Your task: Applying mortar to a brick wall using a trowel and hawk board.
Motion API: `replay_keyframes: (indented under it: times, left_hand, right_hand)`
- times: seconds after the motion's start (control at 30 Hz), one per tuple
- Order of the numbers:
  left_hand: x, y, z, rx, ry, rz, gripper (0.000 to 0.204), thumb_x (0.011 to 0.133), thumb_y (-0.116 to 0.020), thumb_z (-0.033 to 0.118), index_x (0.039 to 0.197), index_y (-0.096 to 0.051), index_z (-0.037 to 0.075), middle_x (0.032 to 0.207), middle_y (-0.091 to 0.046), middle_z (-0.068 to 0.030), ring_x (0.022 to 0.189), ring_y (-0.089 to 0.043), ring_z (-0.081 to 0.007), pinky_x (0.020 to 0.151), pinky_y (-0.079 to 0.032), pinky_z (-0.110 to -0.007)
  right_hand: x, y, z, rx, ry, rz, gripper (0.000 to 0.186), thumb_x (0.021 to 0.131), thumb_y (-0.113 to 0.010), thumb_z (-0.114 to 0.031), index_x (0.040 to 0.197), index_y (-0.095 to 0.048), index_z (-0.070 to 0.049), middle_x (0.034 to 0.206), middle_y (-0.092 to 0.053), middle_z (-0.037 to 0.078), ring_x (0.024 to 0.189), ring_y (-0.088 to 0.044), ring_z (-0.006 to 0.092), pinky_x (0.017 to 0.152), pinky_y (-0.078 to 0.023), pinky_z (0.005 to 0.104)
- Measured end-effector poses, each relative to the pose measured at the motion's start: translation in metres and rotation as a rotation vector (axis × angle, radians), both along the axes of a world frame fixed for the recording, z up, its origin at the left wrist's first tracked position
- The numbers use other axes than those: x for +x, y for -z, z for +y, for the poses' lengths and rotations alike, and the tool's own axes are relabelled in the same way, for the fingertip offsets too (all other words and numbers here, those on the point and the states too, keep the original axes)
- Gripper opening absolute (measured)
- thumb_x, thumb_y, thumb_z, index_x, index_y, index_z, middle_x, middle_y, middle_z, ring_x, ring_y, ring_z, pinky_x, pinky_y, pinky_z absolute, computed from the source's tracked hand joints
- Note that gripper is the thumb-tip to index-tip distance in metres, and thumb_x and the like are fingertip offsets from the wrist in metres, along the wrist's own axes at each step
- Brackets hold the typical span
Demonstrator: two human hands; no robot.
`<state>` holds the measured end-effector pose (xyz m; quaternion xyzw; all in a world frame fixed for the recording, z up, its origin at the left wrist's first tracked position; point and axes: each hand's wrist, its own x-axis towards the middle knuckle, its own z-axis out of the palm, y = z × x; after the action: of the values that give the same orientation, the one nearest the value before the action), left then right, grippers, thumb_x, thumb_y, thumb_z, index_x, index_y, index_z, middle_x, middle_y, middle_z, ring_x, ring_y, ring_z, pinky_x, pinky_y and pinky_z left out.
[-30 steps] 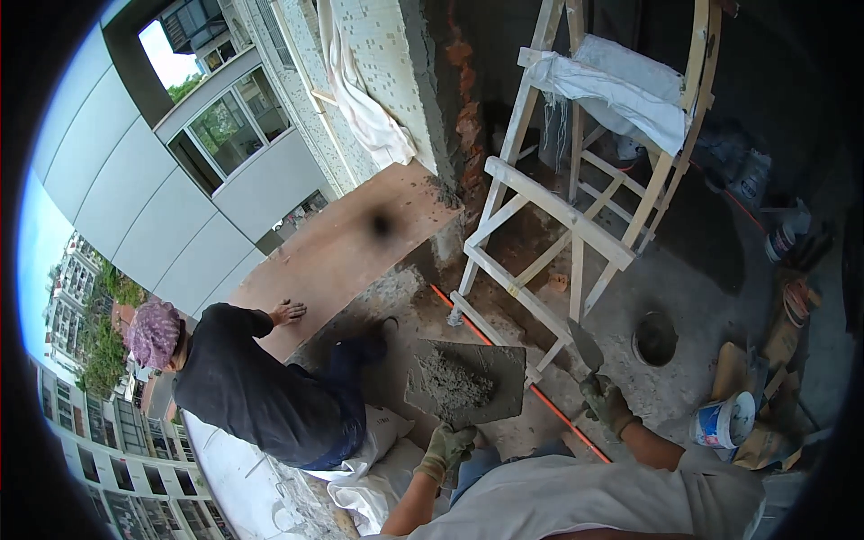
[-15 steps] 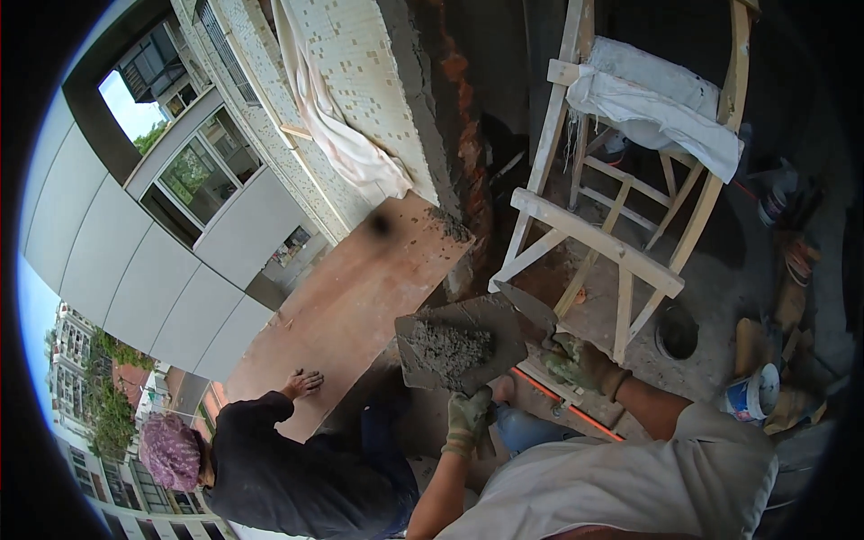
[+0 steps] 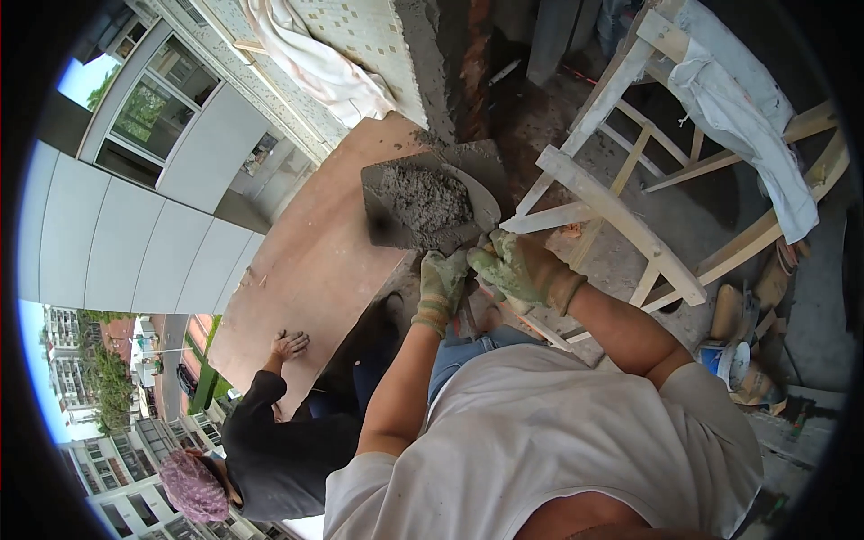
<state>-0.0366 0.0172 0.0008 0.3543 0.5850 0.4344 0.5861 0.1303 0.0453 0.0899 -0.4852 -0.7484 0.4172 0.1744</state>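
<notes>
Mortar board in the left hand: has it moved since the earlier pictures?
Yes. Judged against the tiled wall, the mortar board has moved toward the wall's lower corner and, in view, now overlaps the brown plank's far end.

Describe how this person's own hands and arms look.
The left hand and right hand wear soiled, greenish work gloves with yellowish-brown cuffs. The forearms are bare below the short, loose sleeves of a light grey shirt. No clear markings show on the gloves.
</notes>
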Motion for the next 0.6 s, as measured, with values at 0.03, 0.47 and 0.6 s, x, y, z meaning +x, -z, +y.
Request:
replay_keyframes:
  times: [0.03,0.47,0.6]
  left_hand:
    - [-0.012,0.011,0.014,0.263,0.128,0.346,0.017,0.082,-0.065,0.018,0.077,-0.064,0.001,0.063,-0.059,-0.0064,0.05,-0.057,-0.0162,0.044,-0.046,-0.029]
    - [-0.092,-0.071,0.154,-0.198,0.248,-0.096,0.018,0.079,-0.069,0.018,0.086,-0.063,0.003,0.065,-0.059,-0.0066,0.046,-0.054,-0.0174,0.042,-0.045,-0.03]
    - [-0.102,-0.093,0.193,-0.135,0.295,-0.068,0.017,0.079,-0.069,0.017,0.087,-0.062,0.003,0.064,-0.056,-0.0059,0.045,-0.053,-0.0169,0.042,-0.044,-0.03]
  right_hand:
    - [-0.002,-0.004,0.009,0.0,0.013,0.002,0.03,0.089,-0.063,-0.031,0.085,-0.06,-0.001,0.077,-0.064,0.02,0.076,-0.062,0.0414,0.066,-0.048,0.0444]
    - [0.025,-0.033,0.129,0.411,-0.073,-0.957,0.028,0.084,-0.071,-0.026,0.106,-0.068,-0.009,0.084,-0.068,0.009,0.074,-0.066,0.0309,0.066,-0.053,0.0397]
    - [0.046,-0.033,0.129,0.73,0.031,-0.509,0.028,0.081,-0.07,-0.027,0.104,-0.068,-0.011,0.087,-0.068,0.01,0.075,-0.065,0.0322,0.066,-0.053,0.0413]
